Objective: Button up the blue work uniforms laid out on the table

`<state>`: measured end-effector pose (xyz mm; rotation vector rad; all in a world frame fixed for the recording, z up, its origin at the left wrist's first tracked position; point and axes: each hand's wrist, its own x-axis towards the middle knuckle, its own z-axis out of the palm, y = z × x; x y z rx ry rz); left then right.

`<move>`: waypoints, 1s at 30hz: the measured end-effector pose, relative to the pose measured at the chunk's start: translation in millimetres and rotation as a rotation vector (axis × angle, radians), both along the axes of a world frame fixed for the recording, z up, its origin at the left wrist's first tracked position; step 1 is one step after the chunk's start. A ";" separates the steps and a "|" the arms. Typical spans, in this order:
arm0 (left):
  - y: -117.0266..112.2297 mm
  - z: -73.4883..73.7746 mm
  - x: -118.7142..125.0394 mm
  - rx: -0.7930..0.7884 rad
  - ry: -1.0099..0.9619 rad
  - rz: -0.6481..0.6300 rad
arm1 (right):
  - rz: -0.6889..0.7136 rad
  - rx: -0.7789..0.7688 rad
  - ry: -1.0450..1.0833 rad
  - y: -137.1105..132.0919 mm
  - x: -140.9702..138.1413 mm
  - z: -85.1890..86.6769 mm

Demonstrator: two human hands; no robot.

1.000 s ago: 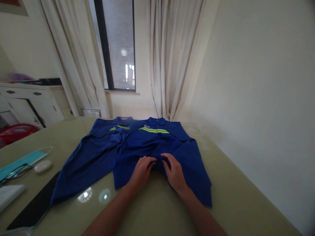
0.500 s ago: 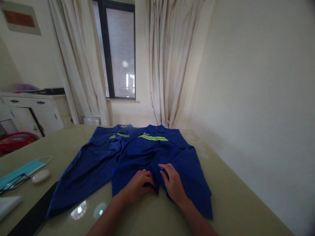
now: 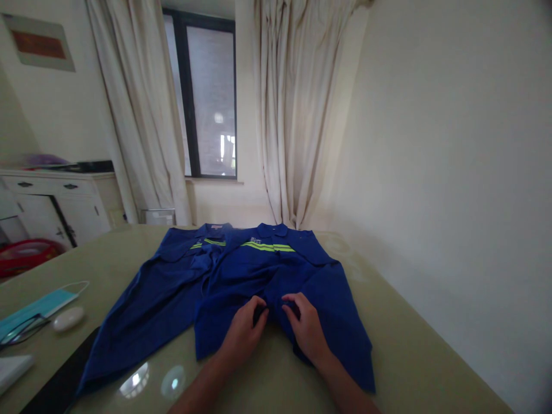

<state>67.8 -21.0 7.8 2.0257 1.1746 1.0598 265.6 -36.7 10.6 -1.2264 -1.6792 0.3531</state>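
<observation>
Two blue work jackets lie side by side on the table, each with yellow-green stripes across the chest. The right-hand jacket [image 3: 267, 264] has its collar at the far side and its sleeves spread. At its lower front, my left hand [image 3: 246, 326] pinches one edge of the cloth between thumb and fingers. Across a small gap, my right hand [image 3: 305, 323] is closed on the other front edge. Its fingertips partly hide the cloth there. The left-hand jacket [image 3: 150, 307] lies partly under the right-hand one, with a long sleeve reaching toward me.
On the left of the table [image 3: 414, 339] are a blue face mask [image 3: 41, 310], glasses [image 3: 26, 330], a white computer mouse [image 3: 68, 318], a white object [image 3: 12, 371] and a dark mat [image 3: 60, 379]. Behind are a window, curtains [image 3: 297, 115] and a white cabinet [image 3: 81, 207].
My left hand has lifted and turned, its fingers now pointing up as it draws the front edge upward. My right hand has stayed nearly in place. The view has tilted up slightly.
</observation>
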 end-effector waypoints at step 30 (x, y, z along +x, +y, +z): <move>16.5 6.3 -11.9 -0.128 -0.467 0.436 | -0.327 0.505 -0.287 -13.3 16.9 26.1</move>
